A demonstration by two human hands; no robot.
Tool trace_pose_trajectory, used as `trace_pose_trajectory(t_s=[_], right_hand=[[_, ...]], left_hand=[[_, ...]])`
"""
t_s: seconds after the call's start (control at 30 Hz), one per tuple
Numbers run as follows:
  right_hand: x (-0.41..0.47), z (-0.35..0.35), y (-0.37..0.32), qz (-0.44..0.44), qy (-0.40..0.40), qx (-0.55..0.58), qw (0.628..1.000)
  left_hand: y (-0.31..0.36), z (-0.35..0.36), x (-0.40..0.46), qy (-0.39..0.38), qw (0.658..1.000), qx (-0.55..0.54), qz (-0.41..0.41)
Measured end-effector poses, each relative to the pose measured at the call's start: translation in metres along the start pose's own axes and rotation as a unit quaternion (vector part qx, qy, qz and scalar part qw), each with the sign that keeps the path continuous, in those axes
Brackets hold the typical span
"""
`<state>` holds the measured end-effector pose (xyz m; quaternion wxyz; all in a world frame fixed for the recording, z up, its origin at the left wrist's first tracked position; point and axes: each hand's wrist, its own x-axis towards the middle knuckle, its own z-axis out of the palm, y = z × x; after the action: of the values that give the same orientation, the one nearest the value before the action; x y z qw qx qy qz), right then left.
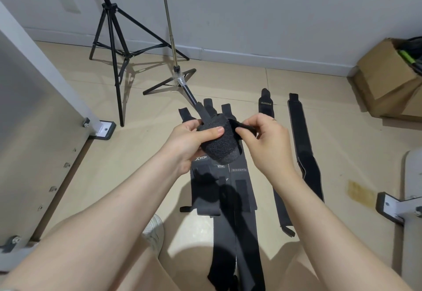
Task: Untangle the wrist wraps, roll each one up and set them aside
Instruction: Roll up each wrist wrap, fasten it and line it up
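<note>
A black wrist wrap rolled into a thick cylinder (pixel 222 144) is held up in front of me. My left hand (pixel 194 141) grips the roll, thumb across its top. My right hand (pixel 266 140) pinches the wrap's loose tail end (pixel 242 128) beside the roll. Below them, several black wraps (pixel 239 190) lie flat side by side on the floor, some overlapping. Two more flat wraps lie to the right: one with a logo (pixel 267 105) and a long one (pixel 301 144).
A black tripod (pixel 114 46) and a thin light stand (pixel 173 67) stand on the tiled floor ahead. A cardboard box (pixel 388 80) sits at the far right. Furniture legs with brackets (pixel 102 128), (pixel 392 208) flank both sides. My shoe (pixel 154 233) is below.
</note>
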<state>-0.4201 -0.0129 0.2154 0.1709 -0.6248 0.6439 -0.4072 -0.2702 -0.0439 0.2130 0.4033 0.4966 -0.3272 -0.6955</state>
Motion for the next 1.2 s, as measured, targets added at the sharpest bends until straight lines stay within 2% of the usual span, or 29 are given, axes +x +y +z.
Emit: trace_pose_trajectory(t_s=[0.17,0.3,0.4,0.5,0.57,0.63,0.67,0.73,0.77,0.8,0.83,0.87,0.93,1.03,1.2], right_hand=[[-0.022,0.035,-0.005,-0.069,0.060,-0.112,0.989],[-0.023,0.045,-0.005,-0.157,0.086,-0.155,0.971],[-0.028,0.054,-0.001,-0.215,0.073,-0.242,0.943],[-0.026,0.055,0.007,-0.253,0.075,-0.280,0.923],[-0.020,0.048,0.009,-0.248,0.075,-0.284,0.923],[-0.014,0.037,0.005,-0.199,0.064,-0.239,0.948],[-0.011,0.032,0.004,-0.148,0.055,-0.181,0.971],[-0.003,0.022,-0.003,-0.001,0.029,0.014,0.999],[0.001,0.018,-0.006,0.085,0.025,0.140,0.986],[0.005,0.015,-0.008,0.167,0.015,0.259,0.951],[0.008,0.013,-0.008,0.229,-0.002,0.341,0.912],[0.011,0.012,-0.007,0.259,-0.028,0.380,0.888],[0.016,0.016,-0.007,0.280,-0.079,0.416,0.862],[0.023,0.028,-0.002,0.291,-0.116,0.475,0.822],[0.028,0.061,0.025,0.280,-0.141,0.483,0.818]], left_hand=[[-0.010,-0.001,-0.004,0.054,0.998,-0.032,-0.001],[-0.015,-0.003,-0.003,0.075,0.991,-0.104,-0.049],[-0.012,-0.001,-0.002,0.039,0.981,-0.163,-0.101],[-0.008,0.001,-0.003,-0.004,0.979,-0.179,-0.102],[-0.003,0.002,-0.005,0.001,0.978,-0.186,-0.098],[0.003,0.001,-0.007,0.005,0.978,-0.188,-0.086],[0.005,0.000,-0.008,0.000,0.982,-0.173,-0.073],[0.010,-0.001,-0.008,-0.007,0.995,-0.098,-0.032],[0.012,-0.002,-0.008,-0.005,1.000,-0.027,0.002],[0.015,-0.003,-0.007,0.002,0.998,0.052,0.041],[0.017,-0.004,-0.004,0.014,0.990,0.119,0.081],[0.020,-0.006,0.001,0.026,0.983,0.151,0.103],[0.026,-0.006,0.009,0.026,0.988,0.133,0.079],[0.027,-0.001,0.021,-0.040,0.996,0.068,-0.036],[0.012,-0.010,0.052,-0.071,0.986,0.139,-0.050]])
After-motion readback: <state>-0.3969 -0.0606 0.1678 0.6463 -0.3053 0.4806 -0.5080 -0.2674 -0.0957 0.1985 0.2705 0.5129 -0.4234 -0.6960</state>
